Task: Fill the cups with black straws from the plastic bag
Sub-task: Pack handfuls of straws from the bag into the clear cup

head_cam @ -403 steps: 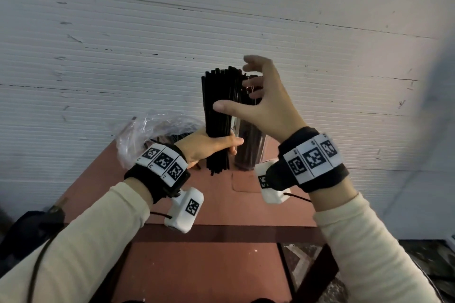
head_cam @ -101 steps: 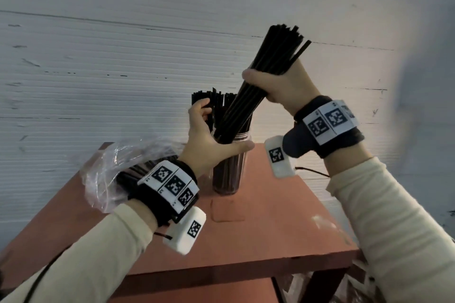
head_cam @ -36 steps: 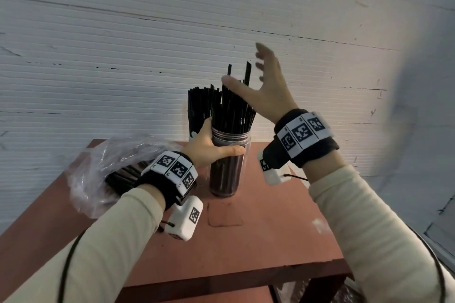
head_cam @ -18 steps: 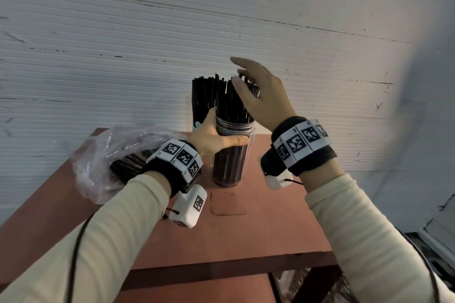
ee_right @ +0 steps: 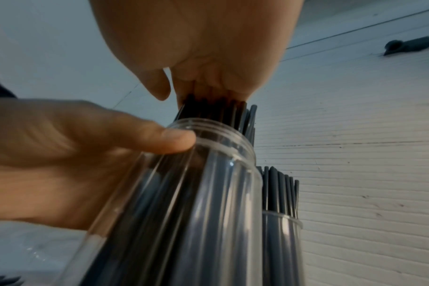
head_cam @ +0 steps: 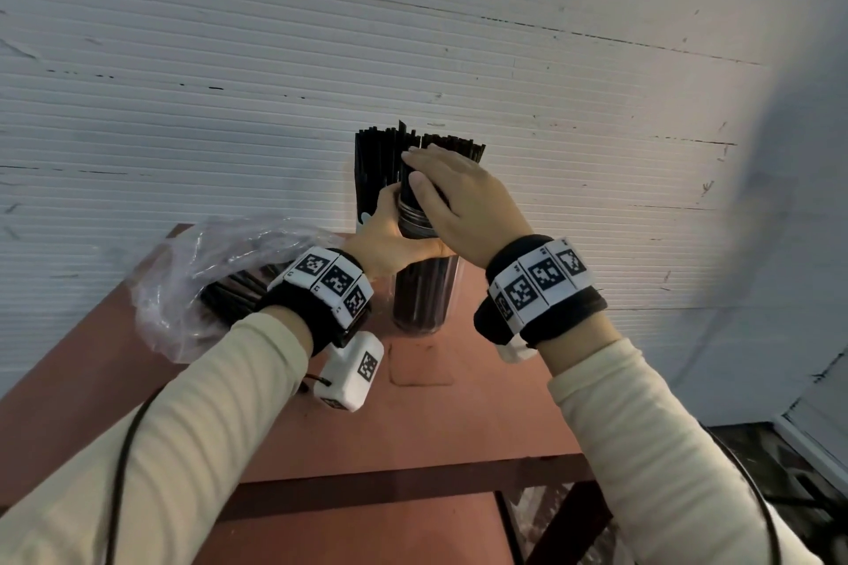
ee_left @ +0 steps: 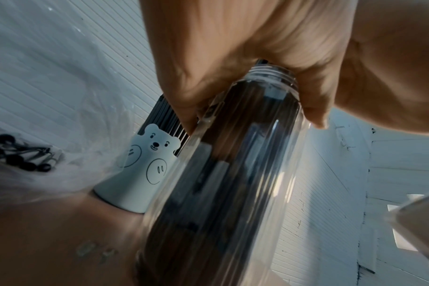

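Straws [head_cam: 443, 161] stand packed in the clear cup [head_cam: 422, 294] at the far middle of the red table [head_cam: 459, 417]; my left hand [head_cam: 390, 239] grips its neck while my right hand [head_cam: 459, 197] lies flat-fingered over the tops, pressing them down, I judge; next I'd settle the bundle, then reach left for more; the plastic bag [head_cam: 192, 289] lies there, straws still inside; behind stands the bear cup [ee_left: 140, 170], seemingly full, crowding my fingers.
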Demonstrator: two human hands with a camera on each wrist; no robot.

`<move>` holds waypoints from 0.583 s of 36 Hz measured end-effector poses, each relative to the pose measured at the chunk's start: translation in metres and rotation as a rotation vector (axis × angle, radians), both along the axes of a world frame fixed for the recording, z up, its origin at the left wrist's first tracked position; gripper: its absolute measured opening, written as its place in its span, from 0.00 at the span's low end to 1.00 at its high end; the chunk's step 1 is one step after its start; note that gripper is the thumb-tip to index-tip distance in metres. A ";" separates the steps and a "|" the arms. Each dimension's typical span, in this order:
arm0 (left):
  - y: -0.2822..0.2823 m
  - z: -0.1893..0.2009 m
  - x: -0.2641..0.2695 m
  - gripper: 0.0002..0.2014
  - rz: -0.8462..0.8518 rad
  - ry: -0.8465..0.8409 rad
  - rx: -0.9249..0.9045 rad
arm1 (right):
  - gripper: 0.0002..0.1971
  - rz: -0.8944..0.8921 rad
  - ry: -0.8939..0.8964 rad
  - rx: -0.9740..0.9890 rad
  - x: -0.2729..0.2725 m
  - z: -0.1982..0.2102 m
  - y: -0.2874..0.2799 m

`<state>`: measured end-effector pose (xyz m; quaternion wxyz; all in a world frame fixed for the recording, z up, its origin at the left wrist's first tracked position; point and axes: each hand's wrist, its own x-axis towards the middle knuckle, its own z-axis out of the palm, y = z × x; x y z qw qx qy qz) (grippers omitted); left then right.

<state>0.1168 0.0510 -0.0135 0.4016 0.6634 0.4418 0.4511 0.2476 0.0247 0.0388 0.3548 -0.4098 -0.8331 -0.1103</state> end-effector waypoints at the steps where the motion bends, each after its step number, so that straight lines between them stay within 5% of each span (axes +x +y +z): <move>1: -0.001 -0.001 0.000 0.50 0.003 -0.002 0.002 | 0.21 -0.003 -0.001 0.020 -0.001 -0.002 0.000; 4: -0.004 0.000 0.001 0.45 0.017 -0.020 0.014 | 0.21 -0.003 0.004 0.033 -0.002 -0.002 -0.002; 10: -0.009 0.002 0.002 0.60 0.038 -0.028 0.018 | 0.23 -0.002 0.092 -0.026 0.005 0.013 -0.001; 15: -0.011 0.004 -0.001 0.48 -0.005 -0.013 0.017 | 0.23 -0.011 0.069 -0.150 0.008 0.012 0.003; 19: -0.014 0.007 -0.003 0.29 -0.022 0.018 0.004 | 0.23 0.008 0.106 -0.151 0.006 0.013 0.002; 21: -0.017 0.010 -0.005 0.32 -0.031 0.048 -0.009 | 0.25 -0.007 0.131 -0.166 0.005 0.016 0.003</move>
